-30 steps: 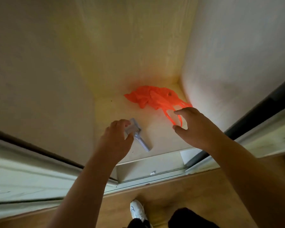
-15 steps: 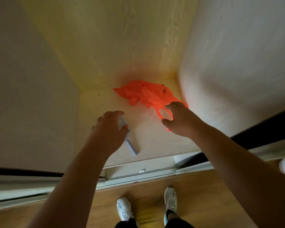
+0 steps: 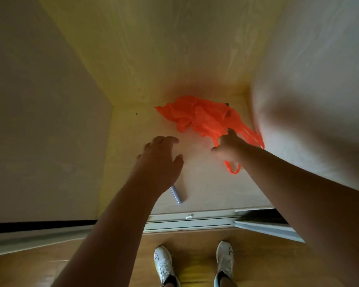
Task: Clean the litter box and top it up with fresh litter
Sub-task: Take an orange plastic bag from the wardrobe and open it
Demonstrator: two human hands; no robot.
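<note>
So the orange plastic bag (image 3: 203,117) is lying crumpled at the back right of the cupboard shelf (image 3: 211,183); my right hand (image 3: 228,146) is pinching one of its handle loops; my left hand (image 3: 160,160) hovers fingers spread, holding nothing, over a grey-blue scoop handle (image 3: 177,195); white sneakers (image 3: 163,264) on the wood floor below.

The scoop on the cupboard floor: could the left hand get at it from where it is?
Probably yes. The left hand hangs open right above the scoop, hiding all but its handle end, and nothing lies between them. The orange bag sits further back, by the right hand.
</note>
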